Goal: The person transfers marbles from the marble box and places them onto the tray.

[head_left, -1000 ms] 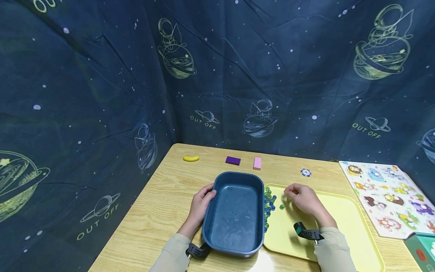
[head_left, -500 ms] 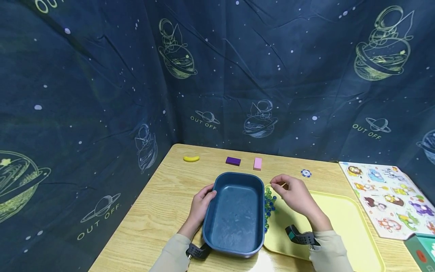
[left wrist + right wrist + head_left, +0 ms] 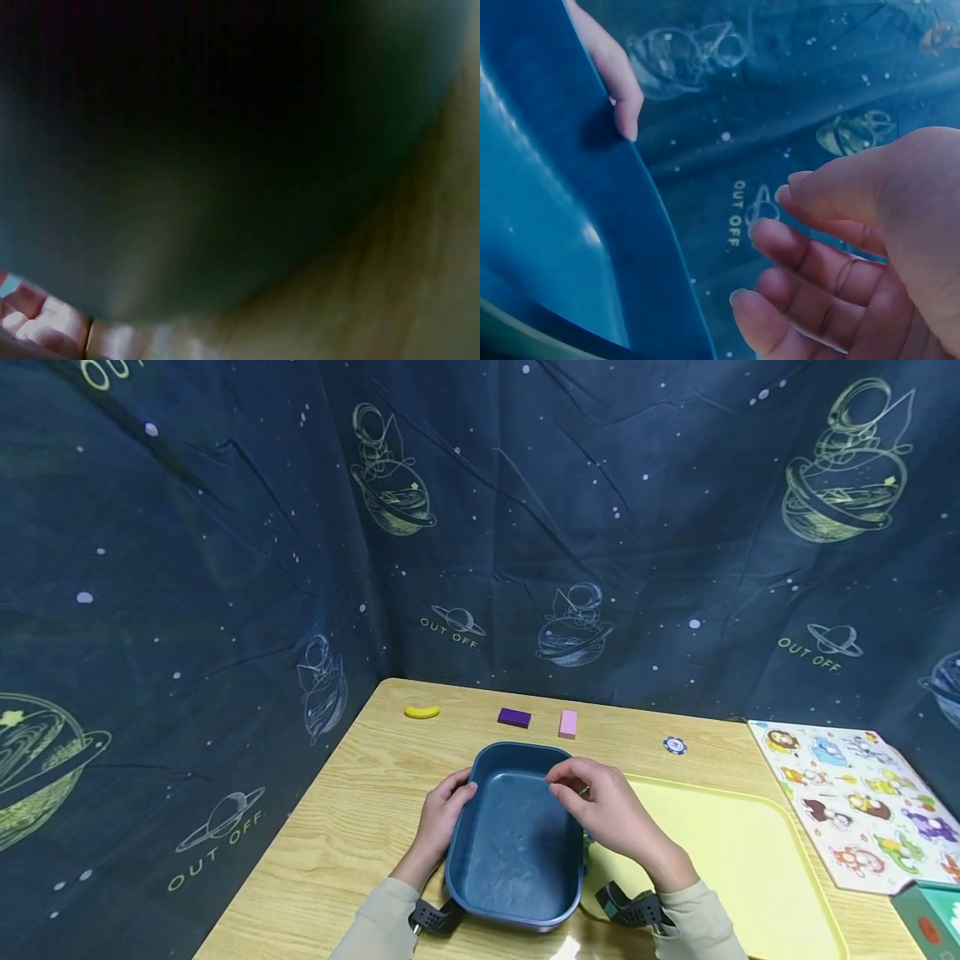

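My left hand (image 3: 442,814) grips the left side of a deep dark-blue rectangular box (image 3: 517,860), its thumb at the rim. The inside of the box shows bare. My right hand (image 3: 603,802) hovers across the box's right rim with bent fingers, thumb and index tips slightly apart. In the right wrist view, nothing shows between the fingers of the right hand (image 3: 840,262), and a left finger (image 3: 622,94) hooks over the box wall. Green and blue glass marbles (image 3: 588,852) lie along the left edge of a yellow tray (image 3: 720,843), mostly hidden under the right hand.
Along the table's back lie a yellow toy banana (image 3: 422,712), a purple block (image 3: 514,717), a pink block (image 3: 567,724) and a blue-white chip (image 3: 675,745). An animal picture board (image 3: 855,802) and a green box (image 3: 930,910) sit at the right.
My right hand has moved left from above the tray to over the box's right rim, now covering most of the marbles. The left hand and the box have stayed put.
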The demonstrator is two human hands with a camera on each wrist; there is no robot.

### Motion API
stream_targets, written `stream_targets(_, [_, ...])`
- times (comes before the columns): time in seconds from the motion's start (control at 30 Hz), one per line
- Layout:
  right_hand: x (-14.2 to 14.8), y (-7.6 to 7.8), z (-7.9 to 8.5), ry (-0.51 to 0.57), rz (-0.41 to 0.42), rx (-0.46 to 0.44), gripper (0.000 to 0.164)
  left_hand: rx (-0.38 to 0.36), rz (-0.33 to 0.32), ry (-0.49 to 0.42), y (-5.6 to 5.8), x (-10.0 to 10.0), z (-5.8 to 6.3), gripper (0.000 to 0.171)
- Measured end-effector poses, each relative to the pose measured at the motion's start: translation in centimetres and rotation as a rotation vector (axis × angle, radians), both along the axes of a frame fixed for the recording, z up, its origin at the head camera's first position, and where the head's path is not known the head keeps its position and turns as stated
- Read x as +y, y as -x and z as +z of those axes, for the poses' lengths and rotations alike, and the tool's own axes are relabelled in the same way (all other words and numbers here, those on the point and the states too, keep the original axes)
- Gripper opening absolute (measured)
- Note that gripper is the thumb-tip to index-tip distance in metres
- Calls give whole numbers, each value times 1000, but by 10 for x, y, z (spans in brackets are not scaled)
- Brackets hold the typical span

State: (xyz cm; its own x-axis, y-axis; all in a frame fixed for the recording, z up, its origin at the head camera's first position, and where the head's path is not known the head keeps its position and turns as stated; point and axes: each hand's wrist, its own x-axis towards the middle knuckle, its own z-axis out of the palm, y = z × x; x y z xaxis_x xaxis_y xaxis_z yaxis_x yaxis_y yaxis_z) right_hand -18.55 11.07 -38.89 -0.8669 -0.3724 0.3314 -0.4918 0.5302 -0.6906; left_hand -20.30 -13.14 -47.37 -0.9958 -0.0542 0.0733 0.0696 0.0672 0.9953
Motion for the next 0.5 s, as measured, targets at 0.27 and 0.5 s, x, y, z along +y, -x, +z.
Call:
stream_targets(0.27, [2,-1,1,-13,-20,15,11,7,-12,5,4,2,-2,34])
stream_targets(0.5, [2,-4,6,2,-8,18,12,8,3,-15,15,1,-20,34])
